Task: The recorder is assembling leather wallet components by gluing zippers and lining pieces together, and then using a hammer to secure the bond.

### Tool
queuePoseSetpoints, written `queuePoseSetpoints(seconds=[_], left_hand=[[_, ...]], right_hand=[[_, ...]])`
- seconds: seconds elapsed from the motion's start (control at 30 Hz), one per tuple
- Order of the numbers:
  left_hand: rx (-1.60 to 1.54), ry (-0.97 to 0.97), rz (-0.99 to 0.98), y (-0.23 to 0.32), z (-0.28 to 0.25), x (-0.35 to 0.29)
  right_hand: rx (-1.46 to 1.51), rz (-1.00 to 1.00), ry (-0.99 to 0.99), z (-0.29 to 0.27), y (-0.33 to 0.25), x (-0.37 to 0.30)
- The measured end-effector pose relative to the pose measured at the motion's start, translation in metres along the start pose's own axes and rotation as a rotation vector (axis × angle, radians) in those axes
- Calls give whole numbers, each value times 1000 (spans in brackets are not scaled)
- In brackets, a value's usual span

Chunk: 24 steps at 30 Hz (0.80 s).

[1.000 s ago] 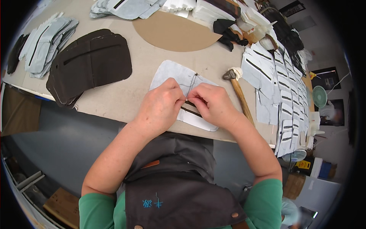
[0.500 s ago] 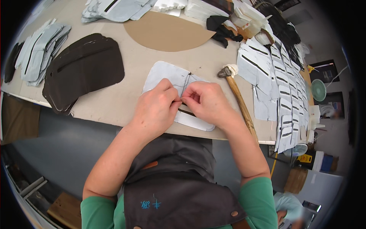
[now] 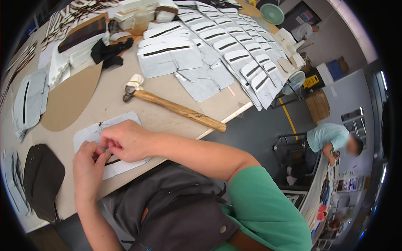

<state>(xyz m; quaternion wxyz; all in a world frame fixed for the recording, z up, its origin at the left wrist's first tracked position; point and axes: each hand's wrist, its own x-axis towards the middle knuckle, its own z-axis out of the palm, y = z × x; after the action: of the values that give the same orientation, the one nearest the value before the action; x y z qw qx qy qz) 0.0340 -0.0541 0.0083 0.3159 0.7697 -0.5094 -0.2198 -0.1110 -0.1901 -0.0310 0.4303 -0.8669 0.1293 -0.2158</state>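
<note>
A light grey, round-cornered fabric panel (image 3: 127, 119) with a dark strip lies near the table's front edge. Both my hands are over it, fingertips close together in a pinch. My left hand (image 3: 88, 161) comes from the near side, thumb and forefinger closed. From the right, my right hand (image 3: 127, 140) has its fingers curled and pinched against the left fingertips. Fine dark thread (image 3: 101, 124) shows at the panel's far edge and runs toward my fingers; the pinched part is mostly hidden. Behind the right forearm rests a hammer (image 3: 176, 109) with a wooden handle and a white-wrapped head.
Dark panels (image 3: 42, 180) are stacked at the left. A tan oval-edged sheet (image 3: 73, 100) lies farther back, near a black cloth (image 3: 109, 52). Rows of grey panels with black strips (image 3: 222, 39) cover the far right of the table. Another person (image 3: 331, 140) works beyond.
My view has swung to the right, so the table and panel appear farther left and turned. The hands remain pinched together over the panel. A person at the right shows more fully.
</note>
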Motion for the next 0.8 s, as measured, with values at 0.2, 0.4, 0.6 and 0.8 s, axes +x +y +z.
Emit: queuePoseSetpoints(seconds=[0.2,0.4,0.6,0.8], left_hand=[[138,-75,13,-13,-13,15],[165,-70,137,-33,-9,22],[143,79,260,-38,-12,8],[-23,341,291,-47,-15,-50]], right_hand=[[75,32,-134,-3,-10,3],[-29,-38,-77,3,6,0],[88,187,-184,-26,-19,2],[-626,67,338,-122,3,-44]])
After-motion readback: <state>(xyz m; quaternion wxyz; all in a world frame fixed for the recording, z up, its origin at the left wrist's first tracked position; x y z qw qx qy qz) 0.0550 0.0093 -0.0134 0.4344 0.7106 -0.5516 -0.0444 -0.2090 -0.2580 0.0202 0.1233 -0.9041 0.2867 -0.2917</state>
